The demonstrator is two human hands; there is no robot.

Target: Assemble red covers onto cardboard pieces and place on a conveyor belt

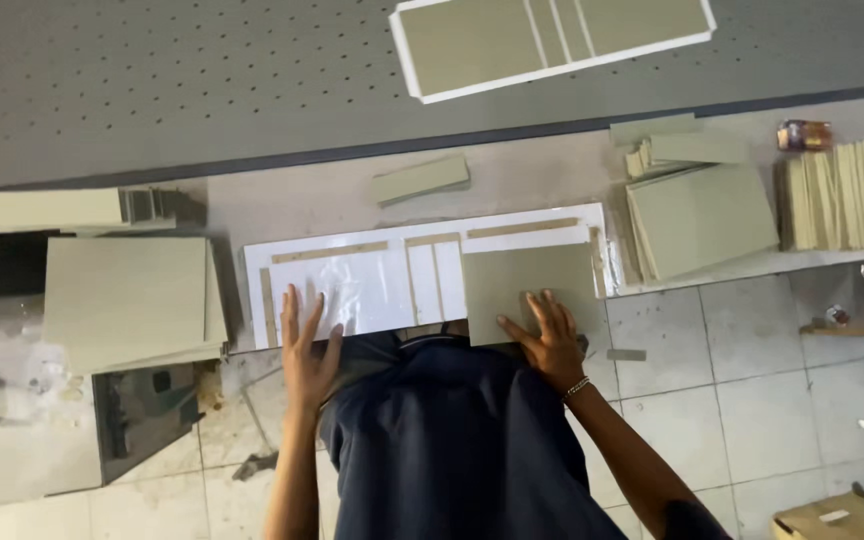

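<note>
A white glossy sheet [352, 275] lies along the near edge of the work table [542, 180], with thin tan strips on its border. My left hand [307, 345] rests flat on its left part, fingers spread. A grey-green square board [527, 275] lies on the right part of the sheet. My right hand [549, 340] presses flat on that board's near edge, fingers apart. Neither hand grips anything.
Stacks of grey-green boards sit at left [132, 300] and right [702, 215]. Upright tan boards [837, 195] stand at far right. A small board strip [420, 180] lies behind the sheet. Another covered white sheet [552, 40] lies on the perforated surface [152, 80]. Tiled floor below.
</note>
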